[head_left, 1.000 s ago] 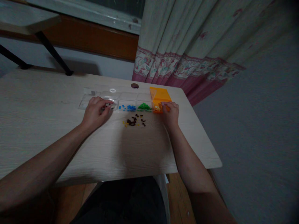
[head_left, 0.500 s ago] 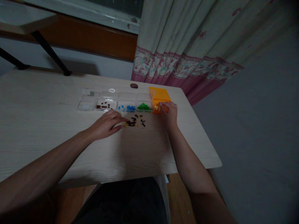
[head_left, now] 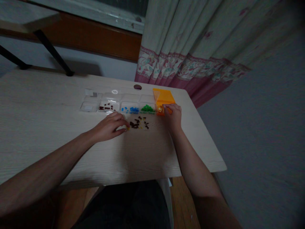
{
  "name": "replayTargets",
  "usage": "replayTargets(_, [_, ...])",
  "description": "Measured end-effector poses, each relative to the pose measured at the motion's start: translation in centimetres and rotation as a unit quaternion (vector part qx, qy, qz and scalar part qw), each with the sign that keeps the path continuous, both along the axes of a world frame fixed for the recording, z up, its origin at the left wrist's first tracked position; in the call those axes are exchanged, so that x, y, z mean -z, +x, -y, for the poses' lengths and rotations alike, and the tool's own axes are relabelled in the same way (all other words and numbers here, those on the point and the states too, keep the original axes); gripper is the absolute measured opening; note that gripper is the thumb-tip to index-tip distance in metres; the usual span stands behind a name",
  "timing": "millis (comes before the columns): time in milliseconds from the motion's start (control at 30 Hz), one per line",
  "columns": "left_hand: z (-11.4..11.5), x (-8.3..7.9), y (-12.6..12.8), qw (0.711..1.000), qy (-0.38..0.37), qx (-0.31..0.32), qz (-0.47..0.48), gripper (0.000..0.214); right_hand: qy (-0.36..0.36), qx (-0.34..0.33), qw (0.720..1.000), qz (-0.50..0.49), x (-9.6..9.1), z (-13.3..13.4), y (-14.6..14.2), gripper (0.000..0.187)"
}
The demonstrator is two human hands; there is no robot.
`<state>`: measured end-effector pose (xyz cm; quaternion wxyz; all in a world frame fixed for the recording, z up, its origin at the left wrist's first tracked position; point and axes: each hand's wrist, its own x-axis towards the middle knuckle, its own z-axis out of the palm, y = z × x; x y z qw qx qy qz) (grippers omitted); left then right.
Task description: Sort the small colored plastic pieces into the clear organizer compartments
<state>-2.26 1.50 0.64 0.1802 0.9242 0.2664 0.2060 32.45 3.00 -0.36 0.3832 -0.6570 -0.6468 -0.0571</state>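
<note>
My left hand (head_left: 113, 126) is low over the table, its thumb and index finger pinched on a small yellow piece at the left edge of a loose pile. Dark brown pieces (head_left: 134, 125) lie in that pile with a few yellow ones. My right hand (head_left: 173, 116) is at the right side of an orange box (head_left: 164, 94) with its lid folded back, fingers curled round the box's edge. Small pale yellow pieces (head_left: 160, 109) lie in the box. What else the right fingers may hold is hidden.
Left of the orange box stand clear lidded boxes holding green pieces (head_left: 147, 108), blue pieces (head_left: 133, 110) and brown pieces (head_left: 107, 107); another clear box (head_left: 88, 106) is at the far left. A shelf leg (head_left: 53, 52) and a curtain (head_left: 181, 63) border the table's back.
My left thumb and index finger have come together on a yellow piece at the pile's left edge. The right hand stays at the orange box. The view has shifted slightly.
</note>
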Motion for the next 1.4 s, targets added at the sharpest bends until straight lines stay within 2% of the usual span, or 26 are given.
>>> replayTargets(533, [0.01,-0.11,0.03,1.0,-0.004,-0.005,-0.008,0.021,-0.001,-0.007,1.0,0.001,0.01,0.0,-0.09,0.034])
replayTargets(767, [0.1,-0.15,0.13,1.0,-0.006,-0.008,-0.004,0.029,-0.001,-0.018,1.0,0.001,-0.41,0.27,-0.57,0.036])
replayTargets(967, [0.17,-0.07,0.24,0.999,0.027,-0.002,-0.027,0.04,-0.005,-0.049,0.998,0.034,-0.22,0.23,-0.84,0.032])
replayTargets(1133, [0.03,0.23,0.1,0.998,0.039,-0.027,-0.033,0.036,0.023,-0.068,0.997,0.032,-0.04,0.14,-0.75,0.031])
replayTargets(1400, [-0.22,0.46,0.02,0.999,0.021,-0.045,-0.02,0.028,0.028,-0.074,0.996,0.035,0.0,0.03,-0.6,0.033])
